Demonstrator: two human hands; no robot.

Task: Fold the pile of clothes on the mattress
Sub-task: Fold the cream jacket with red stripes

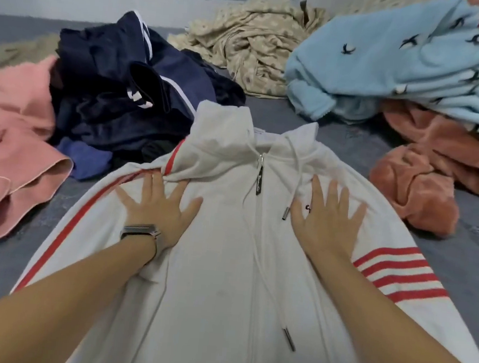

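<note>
- A white zip hoodie [219, 266] with red stripes is lying front-up on the grey mattress [457, 258], near the camera, with its hood pointing to the far side.
- The left hand [159, 206] is pressing flat on the hoodie's left chest, fingers spread wide and holding nothing; a watch [142, 235] is sitting on that wrist.
- The right hand [326, 215] is pressing flat on the right chest, fingers also spread wide, just right of the zip pull [259, 180].
- Two white drawstrings with metal tips are trailing down the front between the hands.
- A heap of navy clothes [130, 96] is lying far left of the hood, touching it.
- A pink garment [12, 144] is lying at the left edge.
- A beige patterned garment [250, 43] is lying far centre.
- A light blue fleece [401, 68] with dark bird shapes is resting on a salmon fleece [424, 174] at the right.
</note>
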